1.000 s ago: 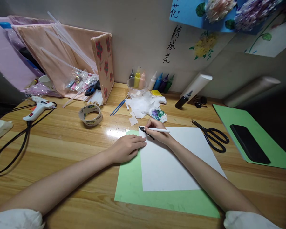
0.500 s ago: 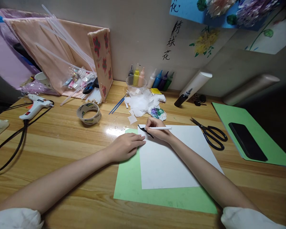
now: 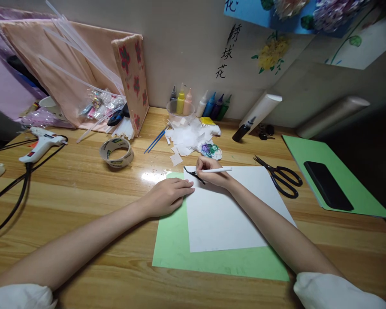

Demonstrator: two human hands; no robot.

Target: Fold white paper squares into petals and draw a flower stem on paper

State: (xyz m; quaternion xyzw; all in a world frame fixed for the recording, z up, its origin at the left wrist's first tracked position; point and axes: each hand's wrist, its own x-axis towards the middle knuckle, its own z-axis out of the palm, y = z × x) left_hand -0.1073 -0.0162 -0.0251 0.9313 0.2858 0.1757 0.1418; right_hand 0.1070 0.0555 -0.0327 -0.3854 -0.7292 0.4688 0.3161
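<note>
My right hand (image 3: 209,171) is closed in a pinch around a slim white paintbrush (image 3: 221,170), its handle pointing right. The fingers hide much of its front end, which is at a black branch-like stroke (image 3: 199,177) near the upper left corner of a white sheet (image 3: 225,214). Spread flat, my left hand (image 3: 170,195) rests with its fingertips on the sheet's left edge and holds nothing. Beneath the white sheet lies a larger green sheet (image 3: 218,264).
Beyond the sheet are white paper scraps (image 3: 186,137), a small paint-stained piece (image 3: 211,150) and blue tweezers (image 3: 156,139). A tape roll (image 3: 116,152) and glue gun (image 3: 40,143) lie left. Scissors (image 3: 278,176), a black phone (image 3: 328,184) and a dark paint bottle (image 3: 243,129) lie right.
The whole view has shifted slightly, moving the scene a little left. The paintbrush handle's free end has tipped slightly up in the picture. My left hand stays on the sheet's edge.
</note>
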